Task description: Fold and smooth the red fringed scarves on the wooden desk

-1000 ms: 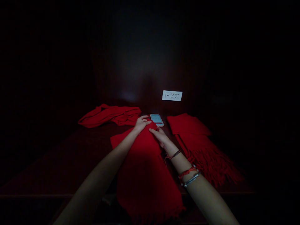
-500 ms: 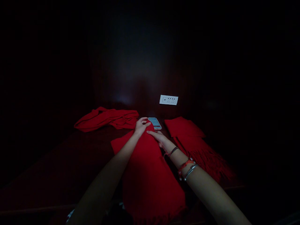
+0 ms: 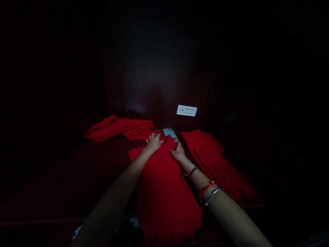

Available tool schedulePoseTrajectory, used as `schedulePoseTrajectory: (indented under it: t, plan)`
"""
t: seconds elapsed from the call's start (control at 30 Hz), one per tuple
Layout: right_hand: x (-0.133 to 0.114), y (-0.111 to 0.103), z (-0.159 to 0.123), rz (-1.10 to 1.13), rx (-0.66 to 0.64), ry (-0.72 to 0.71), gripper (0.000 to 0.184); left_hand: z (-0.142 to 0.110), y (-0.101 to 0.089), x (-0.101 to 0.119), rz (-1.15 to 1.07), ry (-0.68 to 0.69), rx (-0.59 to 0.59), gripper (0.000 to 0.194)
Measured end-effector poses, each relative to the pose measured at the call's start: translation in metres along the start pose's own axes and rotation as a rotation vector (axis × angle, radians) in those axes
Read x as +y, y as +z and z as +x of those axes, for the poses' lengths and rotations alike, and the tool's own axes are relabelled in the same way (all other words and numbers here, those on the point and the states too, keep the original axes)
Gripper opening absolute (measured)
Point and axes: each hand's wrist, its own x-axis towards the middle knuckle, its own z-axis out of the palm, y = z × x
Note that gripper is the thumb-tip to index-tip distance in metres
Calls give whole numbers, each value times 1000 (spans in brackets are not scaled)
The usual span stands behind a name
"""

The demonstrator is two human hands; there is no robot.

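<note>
A red fringed scarf (image 3: 164,188) stretches toward me, its fringed end hanging over the front edge of the table. My left hand (image 3: 153,142) has its fingers curled on the bunched far end of this scarf. On the right edge of that same end, my right hand (image 3: 178,152) is closed, thumb on top of the cloth and the other fingers partly hidden. Just beyond the hands lies a phone (image 3: 169,133) with a lit screen, its lower part near the raised cloth.
A crumpled red cloth (image 3: 118,128) lies at the back left. To the right is a folded red scarf (image 3: 205,144) with its fringe toward me. A white socket plate (image 3: 186,110) sits on the dark wall behind the dark table (image 3: 89,178). Much around is too dark to make out.
My hands have moved slightly apart, the right one to the right and a little nearer me. The scarf's far end has shifted and now shows a raised fold between them.
</note>
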Motion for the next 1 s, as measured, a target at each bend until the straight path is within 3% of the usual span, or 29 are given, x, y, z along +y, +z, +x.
schedulePoseTrajectory:
  t: [0.1,0.2,0.33,0.4,0.5,0.57,0.7,0.87,1.0]
  plan:
    - [-2,0,-3,-57,-20,-12,66,-14,-18,-12,138,-37,-129,49]
    - [-6,5,1,174,-42,40,69,-30,-29,-24,182,-19,-192,54]
    - [-3,10,5,467,-49,3,62,-47,-26,-35,187,-43,-284,61]
    - [1,7,4,377,-40,-46,65,-51,-21,-37,210,-67,-313,63]
    - [2,-5,0,34,-3,-102,74,-54,-17,-35,269,-57,-301,60]
    - [-4,-12,0,-150,6,-145,73,-55,-17,-33,298,14,-298,55]
    - [-17,-6,6,-261,3,-108,62,-57,-22,-29,297,176,-393,51]
    - [-5,16,14,-347,39,-120,46,-59,-27,-29,320,61,-523,62]
    - [0,13,18,-435,62,-179,41,-61,-26,-28,334,8,-476,63]
